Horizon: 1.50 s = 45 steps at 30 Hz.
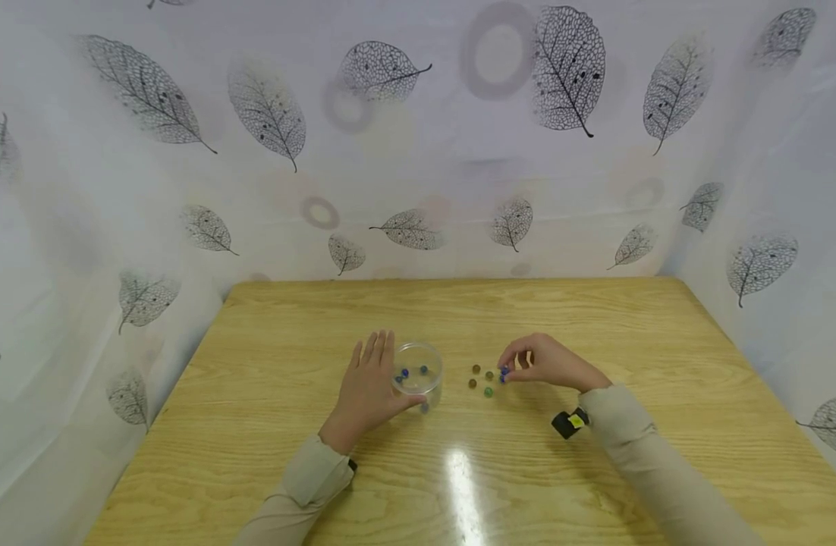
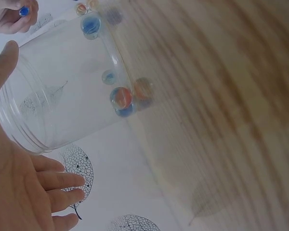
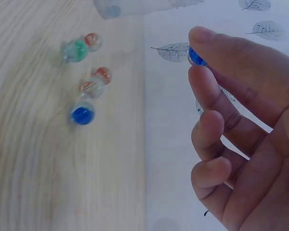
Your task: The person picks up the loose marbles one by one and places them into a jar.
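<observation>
A clear, round, open-topped plastic jar (image 1: pixel 440 365) stands upright on the table with several glass marbles (image 2: pixel 90 25) at its bottom. Beside it is my left hand (image 1: pixel 370 387), its fingers straight along the jar's left side and the thumb reaching across the near side at the rim. To the right, my right hand (image 1: pixel 544 362) pinches a blue marble (image 3: pixel 197 57) between thumb and index finger, the other fingers curled loosely. Below that hand lies another blue marble (image 3: pixel 82 115), close to a green marble (image 1: pixel 488 392) and several brownish-orange marbles (image 1: pixel 472 383).
The wooden table (image 1: pixel 309 318) has a glare streak near its front. A pale cloth (image 1: pixel 418 167) printed with leaves hangs behind and at both sides. A black wrist device (image 1: pixel 570 423) sits at the right cuff.
</observation>
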Each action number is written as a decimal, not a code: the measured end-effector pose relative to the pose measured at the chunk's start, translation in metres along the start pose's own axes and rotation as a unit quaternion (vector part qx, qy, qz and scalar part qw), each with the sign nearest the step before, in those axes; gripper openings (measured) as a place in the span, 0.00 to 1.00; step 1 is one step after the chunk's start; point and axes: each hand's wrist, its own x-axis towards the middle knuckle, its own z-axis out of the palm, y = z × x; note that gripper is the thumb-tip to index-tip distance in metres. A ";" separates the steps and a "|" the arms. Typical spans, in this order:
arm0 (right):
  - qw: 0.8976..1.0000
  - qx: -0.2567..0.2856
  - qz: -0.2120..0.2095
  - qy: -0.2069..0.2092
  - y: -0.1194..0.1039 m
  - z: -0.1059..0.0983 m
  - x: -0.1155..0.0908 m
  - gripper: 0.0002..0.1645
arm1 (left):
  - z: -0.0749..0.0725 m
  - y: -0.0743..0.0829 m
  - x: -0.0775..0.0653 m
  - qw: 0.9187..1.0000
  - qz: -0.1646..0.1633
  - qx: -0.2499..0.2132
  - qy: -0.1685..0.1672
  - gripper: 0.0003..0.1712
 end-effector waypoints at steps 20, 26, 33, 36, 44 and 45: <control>0.999 0.010 -0.030 0.016 -0.036 0.003 0.028 0.06 | 0.002 0.000 0.000 1.000 0.005 0.000 0.004 0.68; 0.999 0.012 -0.042 0.014 -0.044 0.006 0.037 0.06 | 0.002 -0.001 0.000 1.000 0.001 -0.003 0.004 0.68; 0.998 0.025 -0.060 0.015 -0.046 0.016 0.052 0.08 | 0.001 -0.001 0.000 1.000 0.005 0.000 0.005 0.68; 0.997 0.037 -0.060 0.013 -0.048 0.021 0.058 0.10 | 0.002 -0.001 0.000 1.000 0.010 0.001 0.014 0.68; 0.996 0.064 -0.066 0.008 -0.048 0.037 0.070 0.10 | 0.007 -0.004 0.001 0.999 0.021 0.012 0.031 0.69; 0.995 0.065 -0.069 0.007 -0.049 0.039 0.071 0.10 | 0.006 -0.004 0.001 0.999 0.020 0.011 0.029 0.69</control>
